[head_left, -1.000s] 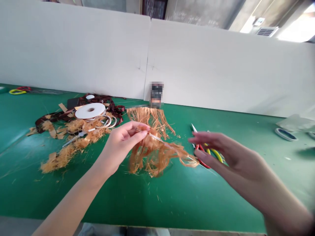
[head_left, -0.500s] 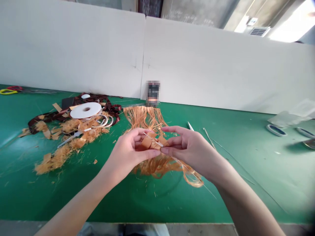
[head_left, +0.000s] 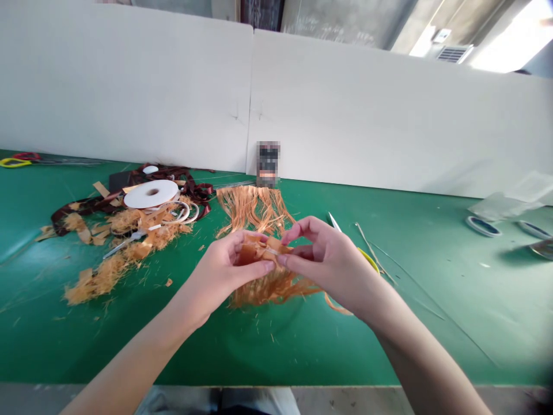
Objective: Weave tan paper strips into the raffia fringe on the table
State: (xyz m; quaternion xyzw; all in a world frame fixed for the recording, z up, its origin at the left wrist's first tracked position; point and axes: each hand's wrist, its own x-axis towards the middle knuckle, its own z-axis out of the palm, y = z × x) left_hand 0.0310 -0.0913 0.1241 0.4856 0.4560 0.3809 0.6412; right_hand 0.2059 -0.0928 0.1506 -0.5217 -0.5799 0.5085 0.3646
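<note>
My left hand [head_left: 224, 262] is closed around the left end of a folded tan fringed ribbon [head_left: 259, 252], its thumb stretched along the lower edge. The thumb and fingertips of my right hand [head_left: 326, 253] pinch the ribbon's right end, beside a small whitish thin piece lying on it. Its shredded strands [head_left: 263, 288] hang below both hands. Behind them, another fringed tan ribbon [head_left: 250, 202] lies flat on the green table [head_left: 242, 351]. Scissors [head_left: 367, 257] with a yellow handle lie partly hidden behind my right hand.
On the left, a white ribbon spool [head_left: 151, 193] rests among brown ribbon [head_left: 64, 219] and tan scraps [head_left: 97, 280]. Yellow-and-red-handled scissors [head_left: 17, 161] lie far left. Thin wires [head_left: 432, 288] and tape rolls [head_left: 484, 226] are on the right. A white partition [head_left: 367, 115] stands behind.
The thin pale stick that crossed the ribbon between my hands now shows only a short bit. My right hand has tilted, the strands have shifted left, and the yellow scissors handle has come into view.
</note>
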